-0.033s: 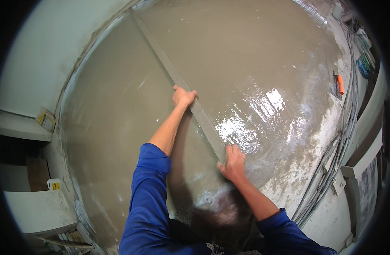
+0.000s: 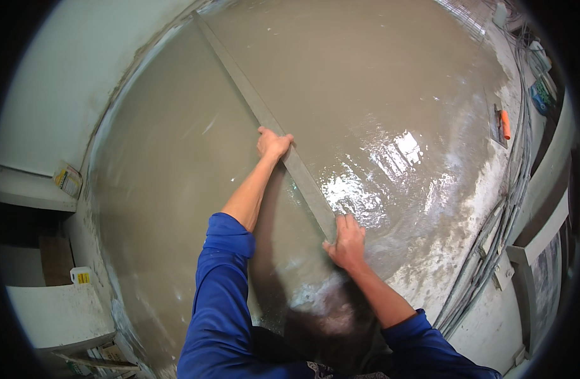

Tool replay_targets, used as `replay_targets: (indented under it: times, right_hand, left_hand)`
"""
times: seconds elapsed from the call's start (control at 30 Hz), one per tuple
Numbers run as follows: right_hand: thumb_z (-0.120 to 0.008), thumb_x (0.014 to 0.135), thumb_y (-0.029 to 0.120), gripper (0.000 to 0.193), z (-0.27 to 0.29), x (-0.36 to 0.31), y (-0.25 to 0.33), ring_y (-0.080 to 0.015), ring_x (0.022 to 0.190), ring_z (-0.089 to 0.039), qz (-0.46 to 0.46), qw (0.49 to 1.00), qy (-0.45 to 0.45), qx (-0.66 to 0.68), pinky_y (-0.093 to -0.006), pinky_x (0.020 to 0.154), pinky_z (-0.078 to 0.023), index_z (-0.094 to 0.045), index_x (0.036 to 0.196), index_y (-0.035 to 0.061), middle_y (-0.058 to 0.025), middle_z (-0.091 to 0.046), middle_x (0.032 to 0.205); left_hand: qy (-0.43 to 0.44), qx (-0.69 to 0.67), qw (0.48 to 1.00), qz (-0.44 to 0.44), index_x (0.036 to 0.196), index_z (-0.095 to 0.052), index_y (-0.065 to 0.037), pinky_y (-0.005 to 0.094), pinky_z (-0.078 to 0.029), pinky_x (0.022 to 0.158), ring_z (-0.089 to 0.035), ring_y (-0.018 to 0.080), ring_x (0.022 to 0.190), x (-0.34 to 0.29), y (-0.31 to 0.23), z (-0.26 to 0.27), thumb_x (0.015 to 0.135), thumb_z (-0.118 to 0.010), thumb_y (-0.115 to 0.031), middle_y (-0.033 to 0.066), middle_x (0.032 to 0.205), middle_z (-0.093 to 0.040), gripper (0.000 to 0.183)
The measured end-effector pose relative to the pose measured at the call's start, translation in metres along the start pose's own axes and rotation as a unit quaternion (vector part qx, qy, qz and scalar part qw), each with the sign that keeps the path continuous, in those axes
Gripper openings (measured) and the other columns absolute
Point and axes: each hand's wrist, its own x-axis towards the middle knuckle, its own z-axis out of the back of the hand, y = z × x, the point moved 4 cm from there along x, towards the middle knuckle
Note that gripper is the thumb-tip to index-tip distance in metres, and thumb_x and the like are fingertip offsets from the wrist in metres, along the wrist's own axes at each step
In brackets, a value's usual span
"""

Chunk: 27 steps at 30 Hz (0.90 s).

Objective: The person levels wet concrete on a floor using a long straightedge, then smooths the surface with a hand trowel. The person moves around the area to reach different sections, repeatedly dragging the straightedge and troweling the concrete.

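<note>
A long grey metal straightedge (image 2: 239, 79) lies across wet grey screed (image 2: 378, 76), running from the far left wall toward me. My left hand (image 2: 274, 144) grips it about midway, with the arm stretched out in a blue sleeve. At the near end my right hand (image 2: 346, 243) holds it with fingers laid over its edge. Left of the straightedge the screed (image 2: 170, 164) looks smooth and matt. To its right the surface is glossy and rippled, with a bright reflection (image 2: 365, 183).
A trowel with an orange handle (image 2: 503, 124) lies at the right edge of the screed. A bundle of cables (image 2: 514, 189) runs along the right wall. White walls and ledges (image 2: 43, 189) stand at left, with a small white container (image 2: 80, 276) and a yellowish packet (image 2: 67, 179).
</note>
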Motion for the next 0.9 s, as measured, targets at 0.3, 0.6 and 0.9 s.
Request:
replay_targets:
  times: [0.3, 0.6, 0.9]
  right_hand:
    - [-0.084, 0.059, 0.02, 0.064, 0.024, 0.011, -0.032, -0.0351, 0.099, -0.056, -0.05, 0.999, 0.002, 0.014, -0.0482, 0.082, -0.04, -0.053, 0.113, 0.0039, -0.0135, -0.053, 0.103]
    - [-0.082, 0.068, 0.036, 0.081, 0.084, 0.036, -0.05, -0.0355, 0.115, -0.051, -0.071, 0.986, 0.097, -0.114, -0.0524, 0.095, -0.038, -0.046, 0.134, 0.0049, -0.0169, -0.051, 0.119]
    - [-0.078, 0.074, 0.048, 0.086, 0.263, 0.175, -0.086, -0.038, 0.122, -0.051, 0.05, 0.929, 0.147, -0.336, -0.0556, 0.101, -0.043, -0.04, 0.143, 0.0135, -0.0172, -0.047, 0.133]
  left_hand:
    - [0.039, 0.005, 0.999, -0.022, 0.148, -0.014, 0.014, 0.0433, -0.048, 0.101, -0.061, 0.0386, 0.118, -0.01, -0.064, -0.023, 0.073, -0.08, -0.039, 0.0271, 0.126, -0.061, 0.113]
    - [0.056, -0.019, 0.998, -0.034, 0.15, -0.015, 0.01, 0.0442, -0.047, 0.102, -0.057, 0.0397, 0.123, -0.016, -0.093, -0.03, 0.073, -0.075, -0.064, 0.028, 0.134, -0.056, 0.123]
    - [0.128, 0.161, 0.974, -0.093, 0.151, -0.018, 0.008, 0.0472, -0.047, 0.101, -0.056, 0.0418, 0.123, -0.142, 0.032, 0.094, 0.075, -0.07, -0.07, 0.0317, 0.135, -0.053, 0.121]
